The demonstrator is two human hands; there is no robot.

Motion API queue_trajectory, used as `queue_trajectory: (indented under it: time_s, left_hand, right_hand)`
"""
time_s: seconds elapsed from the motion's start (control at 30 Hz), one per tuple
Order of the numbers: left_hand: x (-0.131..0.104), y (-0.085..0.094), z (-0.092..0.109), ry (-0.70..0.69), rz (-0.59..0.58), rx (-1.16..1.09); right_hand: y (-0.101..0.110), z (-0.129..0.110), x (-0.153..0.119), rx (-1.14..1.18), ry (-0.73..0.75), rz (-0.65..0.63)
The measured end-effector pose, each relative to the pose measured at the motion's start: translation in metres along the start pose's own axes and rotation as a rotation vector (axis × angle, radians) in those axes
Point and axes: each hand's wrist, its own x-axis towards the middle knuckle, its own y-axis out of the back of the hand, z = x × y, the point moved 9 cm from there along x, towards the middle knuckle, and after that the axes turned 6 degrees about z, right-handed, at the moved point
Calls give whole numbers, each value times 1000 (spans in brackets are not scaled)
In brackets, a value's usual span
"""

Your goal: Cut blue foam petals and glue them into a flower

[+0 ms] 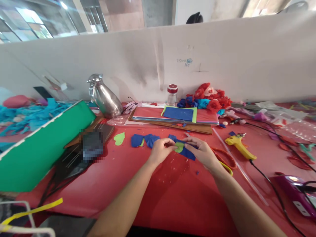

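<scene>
Pinching the green piece point(179, 147) between its fingertips, the left hand point(161, 150) works close beside the right hand point(198, 149), whose fingers press on the dark blue strip point(188, 153) lying under that piece, above the red surface point(172, 200). Scissors point(225, 158) lie just beside the right wrist, and blue scraps point(137, 140) and a green heart point(119, 139) lie left of the hands

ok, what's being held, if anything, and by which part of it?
Small green piece over blue piece: left hand at the green's left edge, right hand at its right.
</scene>
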Motion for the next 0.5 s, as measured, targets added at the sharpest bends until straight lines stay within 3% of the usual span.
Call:
queue_trajectory:
  time_s: [0.13,0.3,0.5]
  left_hand:
    - [-1,3,2,-4,48,-36]
    - [-5,-9,-7,144,-63,-175]
    - [-5,-5,-2,138,-3,-261]
  right_hand:
    - [0,-4,-1,-17,14,-13]
    - [-3,-9,-2,-52,44,-39]
    - [1,-21,-5,-74,137,21]
